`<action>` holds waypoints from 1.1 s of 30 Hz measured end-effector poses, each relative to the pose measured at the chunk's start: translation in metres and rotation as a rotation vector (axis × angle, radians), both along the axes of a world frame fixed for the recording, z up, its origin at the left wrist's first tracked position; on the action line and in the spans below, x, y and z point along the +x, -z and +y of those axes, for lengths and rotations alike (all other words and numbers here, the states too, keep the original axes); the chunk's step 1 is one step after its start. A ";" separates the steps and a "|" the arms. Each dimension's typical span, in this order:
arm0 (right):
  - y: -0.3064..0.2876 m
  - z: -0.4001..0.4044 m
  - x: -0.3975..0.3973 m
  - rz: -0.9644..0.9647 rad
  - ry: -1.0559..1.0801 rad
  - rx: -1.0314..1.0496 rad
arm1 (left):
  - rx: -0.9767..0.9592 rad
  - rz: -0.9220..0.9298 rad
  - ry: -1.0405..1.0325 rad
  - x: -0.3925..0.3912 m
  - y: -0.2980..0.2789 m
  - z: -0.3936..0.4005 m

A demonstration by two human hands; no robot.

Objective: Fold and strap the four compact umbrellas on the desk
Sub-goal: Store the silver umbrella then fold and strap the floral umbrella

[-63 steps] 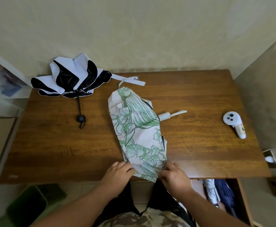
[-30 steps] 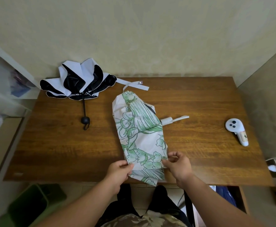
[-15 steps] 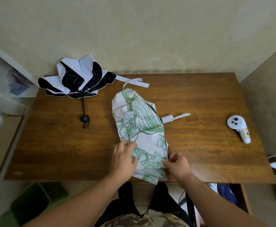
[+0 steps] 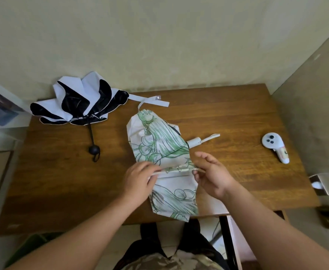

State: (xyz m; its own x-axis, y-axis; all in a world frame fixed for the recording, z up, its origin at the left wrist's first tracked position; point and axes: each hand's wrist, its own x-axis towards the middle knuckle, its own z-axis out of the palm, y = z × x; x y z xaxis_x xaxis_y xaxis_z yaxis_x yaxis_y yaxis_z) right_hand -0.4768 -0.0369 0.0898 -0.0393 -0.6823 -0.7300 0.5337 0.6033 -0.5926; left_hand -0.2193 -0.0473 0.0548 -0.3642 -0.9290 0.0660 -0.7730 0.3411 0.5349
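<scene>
bare desk (image 4: pixel 228 117) right of green umbrella (image 4: pixel 159 145), controller (image 4: pixel 274 149) far right

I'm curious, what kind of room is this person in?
Probably a home room or small study corner: a wooden desk pushed against a plain wall, a game controller, a green bin underneath.

One camera sits on my head, looking forward and steeply down at the desk (image 4: pixel 237 114) from close above. It takes in the desktop, the wall behind, and my forearms.
</scene>
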 end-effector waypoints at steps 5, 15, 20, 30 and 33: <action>-0.026 -0.043 0.006 0.322 -0.343 -0.292 | 0.245 0.130 -0.155 0.010 -0.033 -0.059; -0.012 -0.042 0.013 0.872 -0.430 -0.368 | 0.450 0.190 -0.120 0.019 -0.032 -0.063; 0.019 0.020 -0.003 1.114 -0.732 -0.400 | 0.524 0.071 0.166 0.026 -0.016 -0.020; 0.039 0.000 -0.003 1.280 -1.098 -0.448 | 0.358 -0.299 0.359 0.008 0.039 0.018; 0.032 -0.041 0.007 1.398 -1.103 -0.571 | 0.385 -0.351 0.379 0.004 0.044 0.017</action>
